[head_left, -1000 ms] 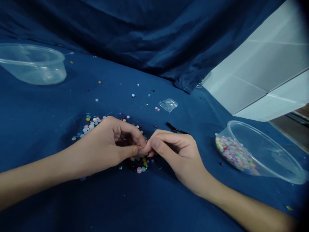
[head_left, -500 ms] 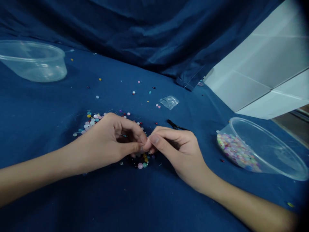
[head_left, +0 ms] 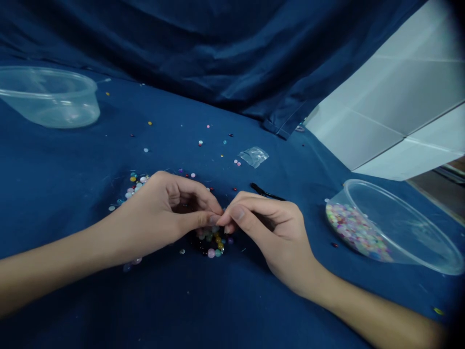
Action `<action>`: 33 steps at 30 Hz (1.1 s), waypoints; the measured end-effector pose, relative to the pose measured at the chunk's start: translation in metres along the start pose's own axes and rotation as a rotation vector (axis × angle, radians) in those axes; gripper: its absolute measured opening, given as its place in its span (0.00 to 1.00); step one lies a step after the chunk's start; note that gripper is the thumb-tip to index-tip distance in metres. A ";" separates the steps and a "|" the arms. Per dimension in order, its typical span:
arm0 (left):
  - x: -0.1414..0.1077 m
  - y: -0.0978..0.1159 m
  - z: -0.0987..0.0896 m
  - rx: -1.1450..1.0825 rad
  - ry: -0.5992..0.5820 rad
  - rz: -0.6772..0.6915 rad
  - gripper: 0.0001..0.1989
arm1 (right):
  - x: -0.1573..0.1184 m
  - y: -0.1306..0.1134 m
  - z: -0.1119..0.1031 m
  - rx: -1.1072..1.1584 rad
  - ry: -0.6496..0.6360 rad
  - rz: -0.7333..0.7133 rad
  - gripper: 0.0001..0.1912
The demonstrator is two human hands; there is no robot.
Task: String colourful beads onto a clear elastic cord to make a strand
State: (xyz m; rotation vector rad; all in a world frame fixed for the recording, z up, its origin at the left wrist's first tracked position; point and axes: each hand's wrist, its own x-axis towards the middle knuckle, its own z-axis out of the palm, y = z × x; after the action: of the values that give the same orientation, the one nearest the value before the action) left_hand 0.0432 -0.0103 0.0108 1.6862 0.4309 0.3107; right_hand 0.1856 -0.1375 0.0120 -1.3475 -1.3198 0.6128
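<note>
My left hand [head_left: 163, 213] is closed in a pinch, thumb against forefinger. At its fingertips my right hand [head_left: 278, 237] pinches too, and the two hands almost touch. Whatever lies between the fingers is too small or hidden to make out. Just beneath them a string of beads [head_left: 211, 253] lies on the cloth, with pink, green, amber and black beads showing; its far part is covered by the hands. A heap of loose beads [head_left: 139, 186] sits behind my left hand, partly hidden by it.
Blue cloth [head_left: 145, 310] covers the table. A clear tub [head_left: 69, 114] stands at the far left. Another tub [head_left: 428, 242], with many colourful beads [head_left: 358, 235], is at the right. Beyond my right hand lie a black-handled tool [head_left: 267, 192] and a small plastic bag [head_left: 254, 156].
My right hand has shifted slightly to the right, and its fingertips are a little further from the left's. Both hands stay pinched. The whole view has moved very slightly.
</note>
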 end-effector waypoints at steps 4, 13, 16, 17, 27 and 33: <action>0.001 0.001 -0.001 0.008 0.018 0.019 0.03 | 0.000 0.000 -0.001 0.010 0.021 -0.016 0.15; 0.003 -0.001 -0.003 -0.037 0.081 0.055 0.02 | -0.002 0.009 -0.002 0.038 0.093 -0.041 0.13; 0.002 -0.002 -0.004 -0.029 0.085 0.074 0.02 | -0.003 0.011 -0.002 0.040 0.104 -0.033 0.14; 0.002 -0.002 -0.004 -0.031 0.083 0.078 0.02 | -0.003 0.010 -0.003 0.035 0.108 -0.033 0.14; 0.000 -0.002 -0.004 -0.017 0.139 0.104 0.02 | -0.003 0.012 -0.004 0.048 0.131 -0.035 0.13; -0.001 -0.002 -0.007 0.036 0.127 0.095 0.02 | -0.002 0.013 -0.005 0.055 0.136 -0.016 0.14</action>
State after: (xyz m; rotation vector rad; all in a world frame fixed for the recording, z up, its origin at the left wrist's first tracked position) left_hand 0.0394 -0.0041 0.0103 1.7316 0.4527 0.4840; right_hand 0.1943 -0.1385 0.0014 -1.3096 -1.1946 0.5332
